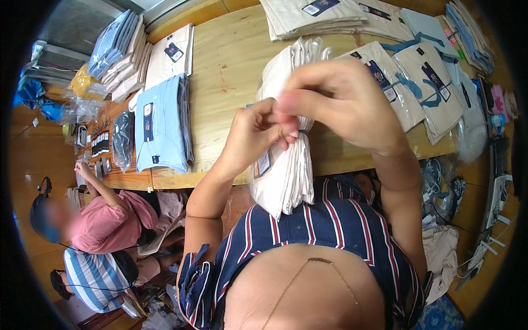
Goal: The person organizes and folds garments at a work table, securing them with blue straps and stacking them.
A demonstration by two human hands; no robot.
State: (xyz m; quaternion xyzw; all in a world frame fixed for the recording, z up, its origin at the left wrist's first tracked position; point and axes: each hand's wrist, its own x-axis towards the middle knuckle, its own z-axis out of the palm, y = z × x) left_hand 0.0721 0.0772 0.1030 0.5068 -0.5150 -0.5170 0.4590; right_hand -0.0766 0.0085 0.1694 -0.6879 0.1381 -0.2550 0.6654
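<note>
A bundle of cream folded garments in clear plastic [286, 181] stands between my forearms at the table's near edge, its lower end against my striped top. A blue strip [303, 132] shows around its middle, where the bundle narrows. My left hand [256, 132] is closed at that narrow part, its fingers pinched together against the bundle. Above it, my right hand [344, 102] curls in a pinch, thumb and forefinger meeting over the bundle. Its fingertips are smeared by motion. What either pinch holds is hidden.
Cream garment packs with blue strips [407, 85] lie right, beside another cream stack [313, 19] at the back. Left are a light blue stack [162, 124] and cream and blue piles [124, 60]. A person in pink [113, 220] sits at lower left. The wooden table [223, 71] spans between.
</note>
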